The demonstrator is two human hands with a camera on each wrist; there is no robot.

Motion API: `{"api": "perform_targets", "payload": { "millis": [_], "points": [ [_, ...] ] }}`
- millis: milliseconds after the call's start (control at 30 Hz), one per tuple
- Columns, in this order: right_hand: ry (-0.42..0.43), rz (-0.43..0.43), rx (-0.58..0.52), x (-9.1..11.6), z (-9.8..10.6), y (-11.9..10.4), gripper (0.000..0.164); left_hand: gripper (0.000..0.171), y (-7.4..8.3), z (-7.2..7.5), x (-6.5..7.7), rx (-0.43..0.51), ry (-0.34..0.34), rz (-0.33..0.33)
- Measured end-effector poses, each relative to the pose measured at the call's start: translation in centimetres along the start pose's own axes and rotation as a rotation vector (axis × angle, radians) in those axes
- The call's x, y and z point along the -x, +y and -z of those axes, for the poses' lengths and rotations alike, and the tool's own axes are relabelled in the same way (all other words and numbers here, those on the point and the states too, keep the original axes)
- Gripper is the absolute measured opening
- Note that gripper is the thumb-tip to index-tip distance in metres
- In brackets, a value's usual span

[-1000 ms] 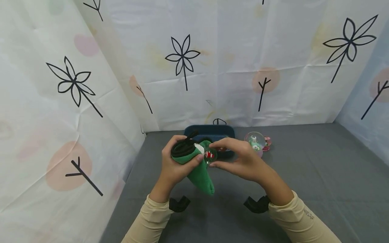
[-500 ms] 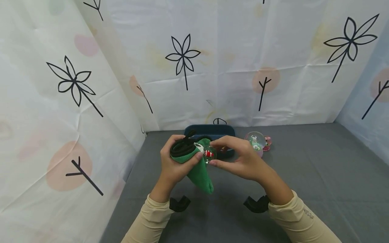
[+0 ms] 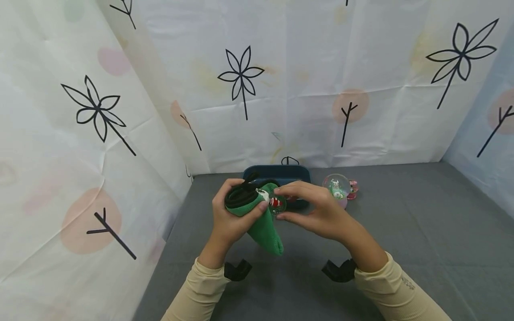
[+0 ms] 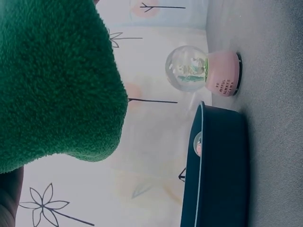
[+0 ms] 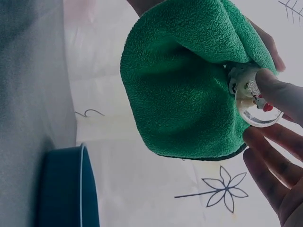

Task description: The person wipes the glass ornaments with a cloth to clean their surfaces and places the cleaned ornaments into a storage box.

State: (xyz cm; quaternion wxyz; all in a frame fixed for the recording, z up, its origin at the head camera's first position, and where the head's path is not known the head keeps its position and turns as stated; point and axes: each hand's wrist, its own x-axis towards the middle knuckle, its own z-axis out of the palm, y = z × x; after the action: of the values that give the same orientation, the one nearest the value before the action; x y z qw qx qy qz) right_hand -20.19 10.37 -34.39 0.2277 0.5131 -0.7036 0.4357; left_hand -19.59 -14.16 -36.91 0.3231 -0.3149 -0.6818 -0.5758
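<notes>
Green cloth (image 3: 267, 236) and held snow globe (image 3: 276, 204) are located in mid-air above the gray surface (image 3: 401, 232), in front of the tray. White printed fabric (image 3: 297, 35) stands behind the surface. The dark blue tray (image 3: 277, 171) rests at the rear of the surface, near the fabric; a small clear ball (image 4: 198, 144) shows partly inside it. The left hand (image 3: 230, 218) is curled closed around the cloth and around dark, layered material (image 3: 240, 197); its thumb presses beside the globe's white end. The right hand (image 3: 323, 211) is partly closed, thumb and fingers bent, pinching the clear dome from opposite sides.

The cloth's free end points down and toward the wearer; its long axis slopes from the left hand to the lower right. A pink-based globe (image 3: 337, 189) stands upright on the surface, right of the tray, with a small pink item (image 3: 353, 189) just beside it. The held globe is tilted: its white end faces the left hand, partly hidden by the cloth, and its dome points toward the right hand. Its axis runs from upper left to lower right.

Relative to the frame one second earlier, both grips, the globe's tilt and the cloth's hanging end are nearly unchanged.
</notes>
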Motion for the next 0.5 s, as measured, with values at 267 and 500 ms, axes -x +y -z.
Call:
{"api": "perform_targets", "payload": {
  "millis": [267,500],
  "points": [
    [-0.014,-0.037,0.016,0.2,0.06,0.11,0.048,0.048,0.03,0.1,0.02,0.01,-0.013,0.016],
    [0.002,-0.058,0.017,0.15,-0.12,0.16,0.052,0.051,0.08,0.03,-0.03,0.004,0.011,0.001]
  ]
}}
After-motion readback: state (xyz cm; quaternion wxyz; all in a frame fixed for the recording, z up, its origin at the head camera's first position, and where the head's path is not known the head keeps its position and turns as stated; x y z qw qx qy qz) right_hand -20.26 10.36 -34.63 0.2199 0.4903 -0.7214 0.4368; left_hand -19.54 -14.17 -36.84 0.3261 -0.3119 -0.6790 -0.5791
